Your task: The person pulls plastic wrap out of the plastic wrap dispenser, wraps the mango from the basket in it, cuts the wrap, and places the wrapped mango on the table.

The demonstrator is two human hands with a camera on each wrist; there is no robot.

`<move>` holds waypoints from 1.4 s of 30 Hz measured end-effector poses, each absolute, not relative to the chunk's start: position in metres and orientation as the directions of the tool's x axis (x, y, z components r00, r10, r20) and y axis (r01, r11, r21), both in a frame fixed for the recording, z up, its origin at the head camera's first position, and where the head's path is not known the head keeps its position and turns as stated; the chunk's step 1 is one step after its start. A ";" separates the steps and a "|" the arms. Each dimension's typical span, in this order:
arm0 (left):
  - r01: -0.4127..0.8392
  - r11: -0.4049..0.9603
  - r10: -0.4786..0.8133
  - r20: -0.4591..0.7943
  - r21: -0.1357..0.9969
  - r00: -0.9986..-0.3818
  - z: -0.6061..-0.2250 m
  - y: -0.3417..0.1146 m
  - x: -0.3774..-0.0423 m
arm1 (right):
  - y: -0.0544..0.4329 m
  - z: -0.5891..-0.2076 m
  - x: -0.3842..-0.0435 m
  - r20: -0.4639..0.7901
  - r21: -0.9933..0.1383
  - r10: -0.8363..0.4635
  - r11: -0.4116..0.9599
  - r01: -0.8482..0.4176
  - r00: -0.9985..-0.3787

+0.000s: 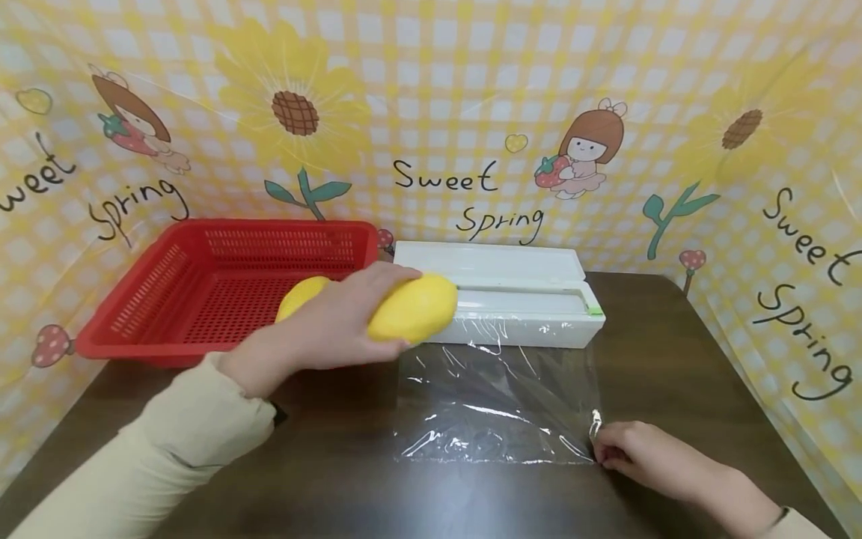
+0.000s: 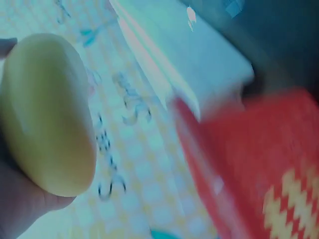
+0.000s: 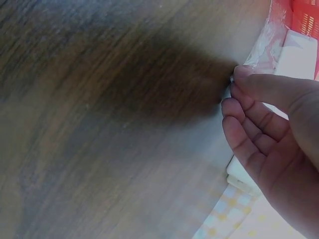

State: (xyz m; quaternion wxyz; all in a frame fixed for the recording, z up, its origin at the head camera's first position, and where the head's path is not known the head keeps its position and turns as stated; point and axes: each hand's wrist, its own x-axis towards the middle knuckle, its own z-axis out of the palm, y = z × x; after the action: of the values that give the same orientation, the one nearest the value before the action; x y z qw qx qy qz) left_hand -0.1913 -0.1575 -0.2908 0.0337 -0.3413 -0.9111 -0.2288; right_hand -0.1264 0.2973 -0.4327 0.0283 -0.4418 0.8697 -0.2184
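My left hand (image 1: 343, 314) grips a smooth yellow mango (image 1: 416, 308) above the table, just in front of the cling film box (image 1: 525, 333). The same mango (image 2: 50, 114) fills the left side of the left wrist view. Behind the left wrist another yellow fruit (image 1: 300, 293) shows, partly hidden, at the basket's right side. My right hand (image 1: 646, 453) pinches the near right corner of the clear cling film (image 1: 498, 419), which runs from the roll in the box toward me. In the right wrist view, thumb and forefinger meet at the film's edge.
A red plastic basket (image 1: 135, 350) stands at the back left, beside the box. The white box's lid (image 1: 485, 260) is raised at the back. A yellow checked cloth (image 1: 431, 97) hangs around the dark wooden table (image 1: 337, 464).
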 end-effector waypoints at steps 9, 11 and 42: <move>0.691 0.621 0.675 0.197 0.370 -0.711 -0.325 -0.106 -0.185 | 0.295 -0.425 -0.126 0.108 -0.397 -0.775 0.540 -0.742 -0.622; 0.707 0.606 0.692 0.196 0.365 -0.695 -0.331 -0.096 -0.185 | 0.296 -0.423 -0.127 0.113 -0.394 -0.769 0.547 -0.739 -0.629; 0.682 0.617 0.743 -0.006 0.393 -0.669 -0.402 -0.015 -0.182 | 0.288 -0.396 -0.129 0.189 -0.298 -0.776 0.539 -0.788 -0.602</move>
State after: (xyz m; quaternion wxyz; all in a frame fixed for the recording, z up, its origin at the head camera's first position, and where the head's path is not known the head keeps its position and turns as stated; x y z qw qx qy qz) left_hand -0.1821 -0.0154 -0.4017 -0.0843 -0.3981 -0.8951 -0.1823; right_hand -0.1290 0.2885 -0.3961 -0.0172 -0.4457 0.8770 -0.1784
